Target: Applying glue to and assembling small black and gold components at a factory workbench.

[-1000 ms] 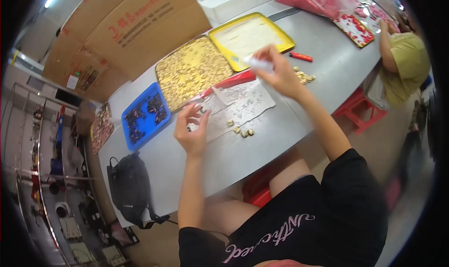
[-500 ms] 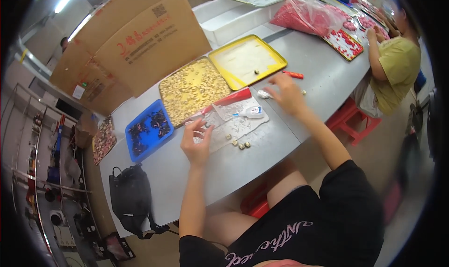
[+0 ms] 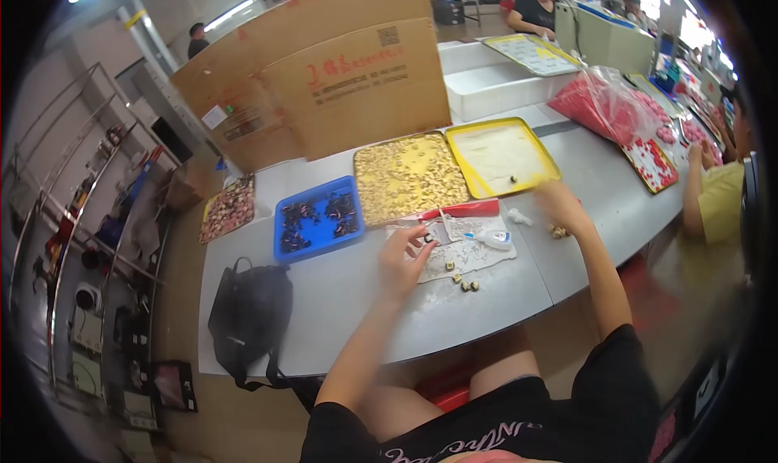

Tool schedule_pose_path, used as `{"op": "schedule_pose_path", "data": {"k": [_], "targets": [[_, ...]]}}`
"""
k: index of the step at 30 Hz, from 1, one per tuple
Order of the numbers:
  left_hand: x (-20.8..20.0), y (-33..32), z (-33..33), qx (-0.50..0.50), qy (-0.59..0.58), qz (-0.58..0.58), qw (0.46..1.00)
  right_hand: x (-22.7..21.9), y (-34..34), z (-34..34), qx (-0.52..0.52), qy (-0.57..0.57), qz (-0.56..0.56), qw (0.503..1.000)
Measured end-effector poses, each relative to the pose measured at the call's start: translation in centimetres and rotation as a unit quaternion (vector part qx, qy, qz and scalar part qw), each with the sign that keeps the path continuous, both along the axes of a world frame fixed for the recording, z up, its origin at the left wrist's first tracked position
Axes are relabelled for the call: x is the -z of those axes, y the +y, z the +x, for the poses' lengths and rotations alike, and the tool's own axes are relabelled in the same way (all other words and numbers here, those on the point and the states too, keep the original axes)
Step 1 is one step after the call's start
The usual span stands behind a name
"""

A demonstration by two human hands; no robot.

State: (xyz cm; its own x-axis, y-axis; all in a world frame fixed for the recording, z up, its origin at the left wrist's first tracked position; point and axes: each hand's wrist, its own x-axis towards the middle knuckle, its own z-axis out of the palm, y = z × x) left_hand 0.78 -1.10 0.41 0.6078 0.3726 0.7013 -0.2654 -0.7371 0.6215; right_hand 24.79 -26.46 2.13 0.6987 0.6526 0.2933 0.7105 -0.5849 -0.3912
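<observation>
My left hand (image 3: pixel 403 260) is raised over a white paper sheet (image 3: pixel 463 256) and pinches a small dark piece (image 3: pixel 427 238) between its fingertips. A small white glue bottle (image 3: pixel 491 236) lies on the sheet, with a few small gold pieces (image 3: pixel 466 284) near its front edge. My right hand (image 3: pixel 559 207) reaches out to the right, just above a little heap of gold pieces (image 3: pixel 557 233) on the grey table (image 3: pixel 348 301). It is blurred, so its grip is unclear.
Behind the sheet lie a red tool (image 3: pixel 458 212), a tray full of gold pieces (image 3: pixel 409 177), a nearly bare yellow tray (image 3: pixel 501 155) and a blue tray (image 3: pixel 318 218). A black bag (image 3: pixel 247 317) sits left. Cardboard boxes (image 3: pixel 356 82) stand behind. A person in yellow (image 3: pixel 717 203) works at the right.
My right hand held the glue bottle up a second ago; it has laid it on the paper and moved right to the heap of gold pieces. My left hand stays raised.
</observation>
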Motion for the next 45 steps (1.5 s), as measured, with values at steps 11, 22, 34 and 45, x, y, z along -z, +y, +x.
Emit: {"op": "schedule_pose_path", "data": {"k": [11, 22, 34, 45], "targets": [[0.0, 0.6, -0.6, -0.01, 0.004, -0.019, 1.0, -4.1, 10.9, -7.0, -0.216, 0.268, 0.209, 0.915], [0.1, 0.1, 0.1, -0.032, 0.021, -0.032, 0.999, -0.1, 13.1, -10.0, -0.294, 0.341, 0.324, 0.832], [0.3, 0.1, 0.2, -0.029, 0.015, -0.042, 0.999, 1.4, 13.6, -10.2, -0.324, 0.42, 0.38, 0.757], [0.5, 0.1, 0.0, -0.018, 0.013, -0.06, 0.998, 1.2, 13.4, -10.3, -0.329, 0.44, 0.362, 0.754]]}}
